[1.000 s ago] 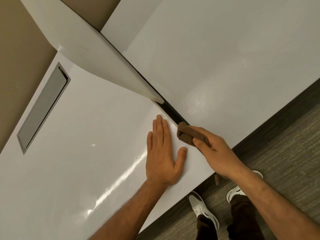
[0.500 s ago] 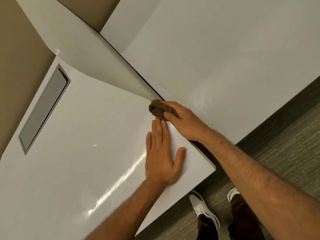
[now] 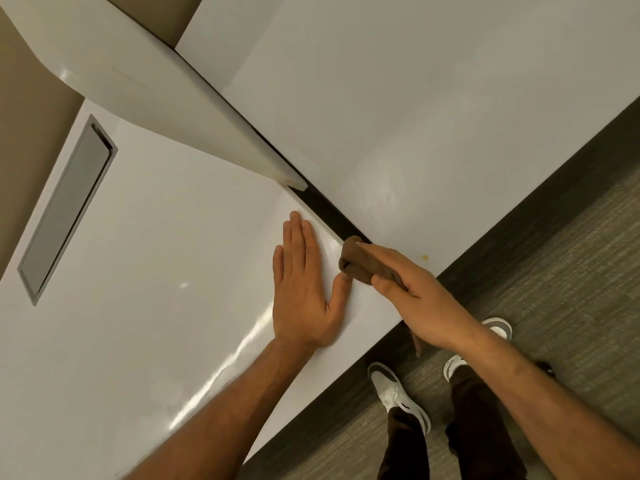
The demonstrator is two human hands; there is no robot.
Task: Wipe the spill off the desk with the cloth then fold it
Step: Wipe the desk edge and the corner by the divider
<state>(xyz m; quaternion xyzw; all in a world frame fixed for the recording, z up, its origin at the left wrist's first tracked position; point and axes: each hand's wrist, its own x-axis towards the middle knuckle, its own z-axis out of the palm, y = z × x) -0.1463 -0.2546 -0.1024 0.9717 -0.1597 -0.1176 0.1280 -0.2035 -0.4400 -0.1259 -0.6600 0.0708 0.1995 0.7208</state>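
While the left hand (image 3: 304,292) lies flat on the desk (image 3: 156,271), the right hand (image 3: 412,292) grips the cloth (image 3: 363,265) beside it.

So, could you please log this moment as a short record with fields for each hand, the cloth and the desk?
left hand: flat, palm down on the desk, fingers together
right hand: gripping the cloth
cloth: brown, bunched, at the desk's right edge beside the dark gap
desk: white, glossy, grey recessed panel at far left
neighbouring desk: small yellowish spot near its front edge
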